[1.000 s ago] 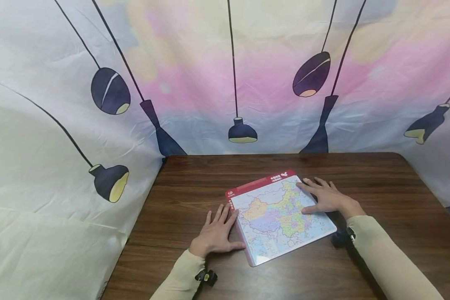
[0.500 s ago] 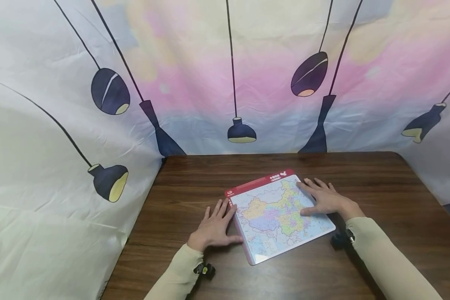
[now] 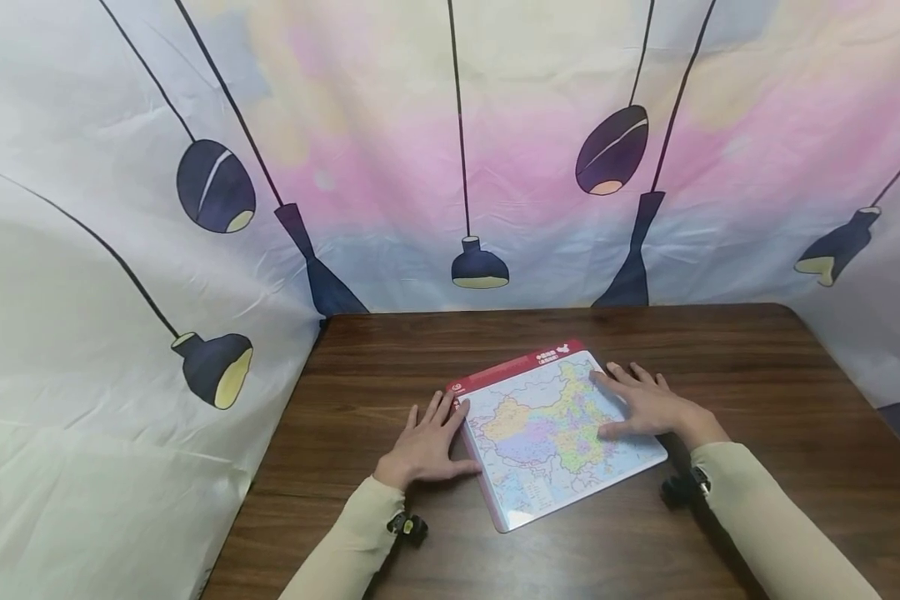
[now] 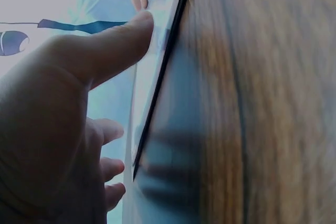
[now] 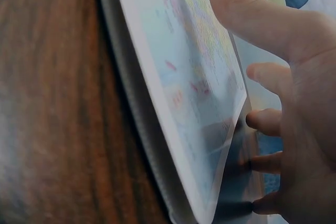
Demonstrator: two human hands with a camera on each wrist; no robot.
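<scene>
The map board (image 3: pixel 558 433) lies flat on the surface (image 3: pixel 757 375), near its middle, rotated so that its red header edge faces away and to the left. The left hand (image 3: pixel 423 446) rests flat on the surface against the board's left edge, fingers (image 3: pixel 438 410) straight and slightly spread, thumb tip (image 4: pixel 137 24) touching the board's rim. The right hand (image 3: pixel 645 404) lies on the board's right part, fingers (image 3: pixel 618 379) straight and spread, thumb (image 5: pixel 247 14) pressing on the printed face; neither hand grips anything. In the right wrist view the board's near corner (image 5: pixel 210 203) seems to stand slightly off the surface, though blur makes this uncertain. To hold or square the board well, apply even downward pressure with the right palm and keep the left thumb against the rim as a stop. Push from the edges, not the face, since the glossy face would likely let fingers slide. Behind the surface hangs a backdrop (image 3: pixel 120 333) printed with lamps.
</scene>
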